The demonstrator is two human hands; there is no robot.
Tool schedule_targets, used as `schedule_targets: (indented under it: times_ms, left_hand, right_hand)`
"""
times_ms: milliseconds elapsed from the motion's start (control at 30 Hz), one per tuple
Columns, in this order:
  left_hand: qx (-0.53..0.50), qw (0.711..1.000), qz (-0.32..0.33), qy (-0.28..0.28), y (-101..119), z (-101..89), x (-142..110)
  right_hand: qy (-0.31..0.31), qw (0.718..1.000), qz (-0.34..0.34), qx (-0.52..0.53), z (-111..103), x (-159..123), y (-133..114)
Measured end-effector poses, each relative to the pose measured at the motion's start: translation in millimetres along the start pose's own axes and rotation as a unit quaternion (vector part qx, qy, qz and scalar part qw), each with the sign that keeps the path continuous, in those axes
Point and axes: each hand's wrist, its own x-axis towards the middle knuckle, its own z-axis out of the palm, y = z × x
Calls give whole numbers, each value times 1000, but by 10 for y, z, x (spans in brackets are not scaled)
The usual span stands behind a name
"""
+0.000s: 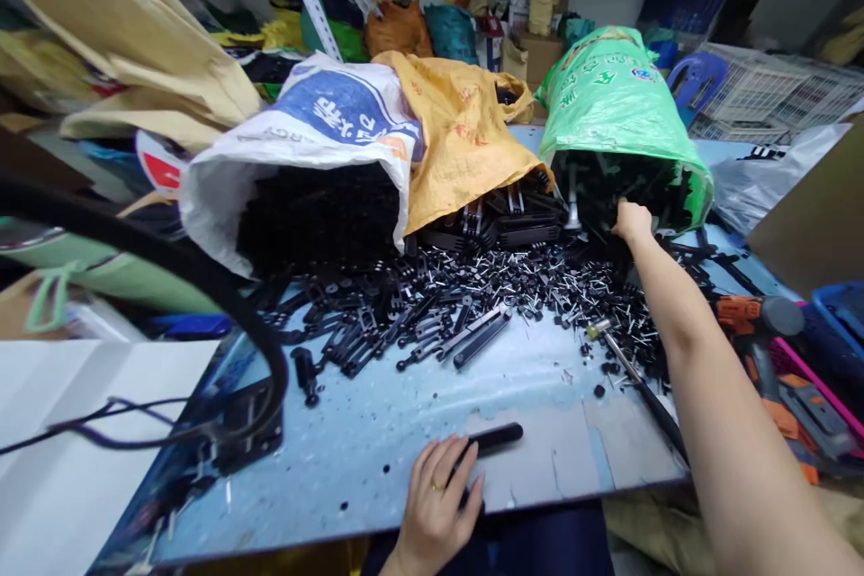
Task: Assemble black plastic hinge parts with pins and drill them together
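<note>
My left hand [440, 499] rests at the front edge of the blue worktable, its fingers curled over a black bar-shaped part [498, 437] that sticks out to the right. A second dark piece shows under the fingers. My right hand [633, 221] reaches into the mouth of a green woven bag [611, 99] full of dark parts. Its fingers look curled in, but what they hold, if anything, is hidden. Below that arm, a hammer [631, 364] with a metal head and black handle lies on the table.
A white bag [297, 139] and an orange bag [465, 121] spill black parts. Small screws [513, 279] and black arm pieces [364, 337] cover the table's middle. A black curved stand [263, 333] rises at left. An orange power drill [756, 315] sits at right, near a blue basket [841, 306].
</note>
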Motion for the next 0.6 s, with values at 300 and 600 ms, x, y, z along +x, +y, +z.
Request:
schedule_targets:
  times_ms: [300,600]
  left_hand:
    - [25,988,-6,-154,-95,82,174]
    - [17,942,-13,-335,-53,-36,360]
  right_hand:
    - [-81,991,-67,-86,-198,-1414,542]
    - [-21,980,-185,-66,-251,-1833,747]
